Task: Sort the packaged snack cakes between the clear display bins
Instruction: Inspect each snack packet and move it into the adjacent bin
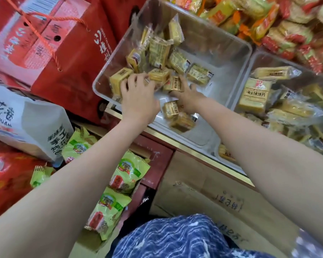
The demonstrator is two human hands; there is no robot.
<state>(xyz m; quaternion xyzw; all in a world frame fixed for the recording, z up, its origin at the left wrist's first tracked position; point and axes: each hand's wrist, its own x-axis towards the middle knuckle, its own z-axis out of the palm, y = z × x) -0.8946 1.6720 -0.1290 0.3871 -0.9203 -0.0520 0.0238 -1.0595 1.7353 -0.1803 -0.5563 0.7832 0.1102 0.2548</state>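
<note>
Clear bin [237,53], centre: approx. a dozen yellow cakes [158,51] heaped at its far-left end, a few loose near the front; right half bare. Left hand [138,95] in bin, fingers curled over cakes at near-left corner. Right hand [186,98] reaches in w/ fingers spread, touching a cake; grip cannot be told. Right bin [257,58]: fuller, same cakes plus a larger pack [254,95]. Red boxes [45,43] left.

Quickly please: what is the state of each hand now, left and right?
Left hand: fingers curled over snack cakes in the clear bin, gripping them.
Right hand: touches the cakes; whether it grips one cannot be told.
</note>
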